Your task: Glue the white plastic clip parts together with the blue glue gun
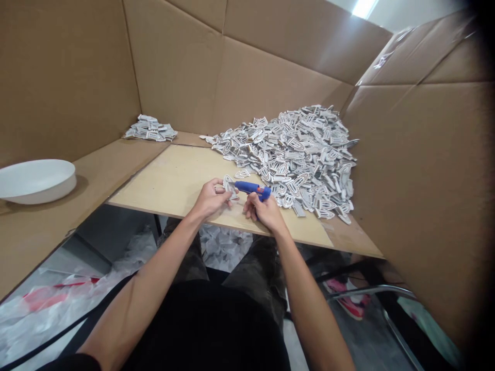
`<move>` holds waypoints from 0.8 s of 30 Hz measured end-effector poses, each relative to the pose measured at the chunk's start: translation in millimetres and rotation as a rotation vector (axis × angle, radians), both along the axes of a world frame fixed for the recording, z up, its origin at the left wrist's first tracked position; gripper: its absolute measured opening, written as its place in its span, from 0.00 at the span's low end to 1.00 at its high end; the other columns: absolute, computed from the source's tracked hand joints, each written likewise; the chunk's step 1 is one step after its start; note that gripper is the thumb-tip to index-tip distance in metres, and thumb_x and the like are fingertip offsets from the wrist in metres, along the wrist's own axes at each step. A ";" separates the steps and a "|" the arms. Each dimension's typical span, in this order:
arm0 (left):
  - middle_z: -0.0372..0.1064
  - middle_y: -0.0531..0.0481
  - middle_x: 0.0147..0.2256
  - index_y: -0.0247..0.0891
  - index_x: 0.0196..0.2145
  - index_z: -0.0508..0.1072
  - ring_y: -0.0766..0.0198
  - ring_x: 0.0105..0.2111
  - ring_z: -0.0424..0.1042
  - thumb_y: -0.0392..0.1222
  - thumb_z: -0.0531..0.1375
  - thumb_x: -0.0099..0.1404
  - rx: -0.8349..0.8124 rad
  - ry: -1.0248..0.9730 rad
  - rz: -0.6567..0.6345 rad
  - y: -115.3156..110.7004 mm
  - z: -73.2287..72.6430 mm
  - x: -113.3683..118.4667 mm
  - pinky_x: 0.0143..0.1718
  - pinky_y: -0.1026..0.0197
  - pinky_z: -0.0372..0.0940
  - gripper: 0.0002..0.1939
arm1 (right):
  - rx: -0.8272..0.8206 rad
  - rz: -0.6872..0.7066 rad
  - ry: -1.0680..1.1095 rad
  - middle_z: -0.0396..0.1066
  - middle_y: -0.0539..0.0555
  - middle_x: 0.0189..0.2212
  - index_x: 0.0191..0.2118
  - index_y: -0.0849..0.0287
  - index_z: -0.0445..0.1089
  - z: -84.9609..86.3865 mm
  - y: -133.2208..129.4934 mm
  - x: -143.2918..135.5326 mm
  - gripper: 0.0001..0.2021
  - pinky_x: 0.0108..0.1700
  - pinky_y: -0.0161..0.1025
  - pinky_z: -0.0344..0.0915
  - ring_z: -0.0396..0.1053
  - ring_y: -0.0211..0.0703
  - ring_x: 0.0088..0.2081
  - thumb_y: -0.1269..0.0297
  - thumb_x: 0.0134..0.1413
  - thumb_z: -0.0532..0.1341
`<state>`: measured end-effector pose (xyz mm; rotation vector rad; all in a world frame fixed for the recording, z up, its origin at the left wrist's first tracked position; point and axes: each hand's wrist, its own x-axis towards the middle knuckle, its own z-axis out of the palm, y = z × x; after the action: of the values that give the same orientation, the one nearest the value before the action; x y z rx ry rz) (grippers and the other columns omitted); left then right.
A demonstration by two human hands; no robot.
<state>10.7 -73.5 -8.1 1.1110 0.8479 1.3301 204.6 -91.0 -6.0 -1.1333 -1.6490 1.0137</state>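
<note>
Left hand [212,198] over the front part of the pale board [154,178], thumb and fingers pinched on a small white piece [227,181]; right hand [263,210] just beside it, fingers wrapped round a blue tool [247,186], its tip pointing left at the piece; contact between tip and piece too small to tell; big heap [305,149] of similar pieces behind and to the right; smaller heap [150,130] at far left; white bowl [38,178] nearer, well apart from both hands.

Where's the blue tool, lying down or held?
Held: the right hand grips the blue tool, its nose toward the pale piece in the left hand. Whether it's switched on, I can't tell.
</note>
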 end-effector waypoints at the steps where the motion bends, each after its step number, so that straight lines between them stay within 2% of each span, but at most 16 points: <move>1: 0.81 0.46 0.32 0.35 0.40 0.69 0.59 0.28 0.82 0.30 0.73 0.58 -0.002 0.001 -0.002 -0.2 0.2 -0.2 0.26 0.65 0.70 0.18 | 0.000 -0.003 -0.009 0.73 0.55 0.20 0.25 0.58 0.70 -0.1 -0.1 -0.2 0.37 0.19 0.33 0.59 0.66 0.36 0.18 0.23 0.57 0.59; 5: 0.80 0.47 0.31 0.35 0.40 0.68 0.59 0.28 0.82 0.30 0.73 0.58 -0.013 0.004 -0.003 -0.9 1.2 -0.6 0.26 0.66 0.70 0.19 | 0.002 -0.034 -0.041 0.70 0.54 0.17 0.24 0.57 0.70 -1.0 -0.5 -0.5 0.37 0.19 0.33 0.59 0.64 0.35 0.17 0.23 0.57 0.59; 15: 0.80 0.48 0.30 0.35 0.39 0.69 0.62 0.26 0.80 0.31 0.74 0.57 -0.014 0.025 0.010 -1.7 1.6 -1.1 0.28 0.64 0.71 0.19 | -0.011 -0.135 -0.084 0.68 0.52 0.17 0.24 0.56 0.67 1.0 -6.5 -3.7 0.37 0.21 0.34 0.61 0.67 0.38 0.18 0.21 0.53 0.59; 20: 0.78 0.52 0.27 0.36 0.38 0.69 0.68 0.19 0.73 0.33 0.75 0.56 0.005 0.039 0.042 -2.2 0.8 -1.2 0.26 0.65 0.68 0.19 | 0.090 -0.149 -0.195 0.68 0.53 0.16 0.20 0.54 0.67 3.2 -9.4 -4.5 0.36 0.25 0.37 0.63 0.67 0.41 0.20 0.24 0.60 0.58; 24: 0.77 0.52 0.26 0.37 0.37 0.68 0.67 0.19 0.73 0.37 0.77 0.54 0.018 0.044 0.047 -0.4 -1.9 -2.0 0.26 0.65 0.68 0.22 | 0.211 -0.157 -0.269 0.69 0.52 0.17 0.22 0.53 0.69 6.8 -11.3 -6.6 0.31 0.30 0.38 0.65 0.69 0.44 0.23 0.31 0.65 0.59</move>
<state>8.7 -73.9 -10.1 1.1442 0.9008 1.3582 198.1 -102.3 0.8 -1.2737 -1.7963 0.5921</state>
